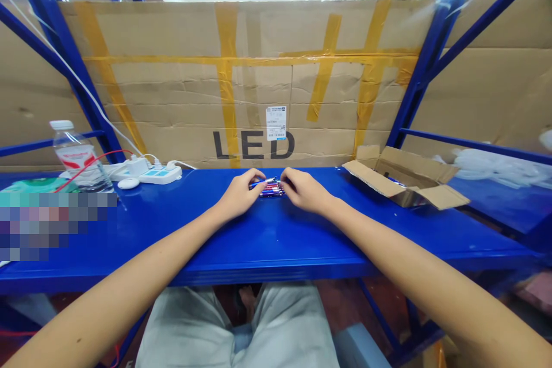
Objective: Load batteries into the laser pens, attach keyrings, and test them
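Several slim pens (271,191) with blue and red barrels and silvery parts lie side by side in a small group on the blue table. My left hand (242,192) is at their left end, thumb and fingers pinched on a blue pen (257,184) just above the group. From the other side my right hand (305,190) reaches in with curled fingers; its fingertips close at the right end of the same pen. The fingers partly cover the pens' ends, and fine detail is too small to make out.
An open cardboard box (399,178) stands to the right on the blue table (276,236). At left are a water bottle (80,158), a white power strip (150,172) with cables and a green packet (37,185). A taped cardboard sheet (181,98) rises behind.
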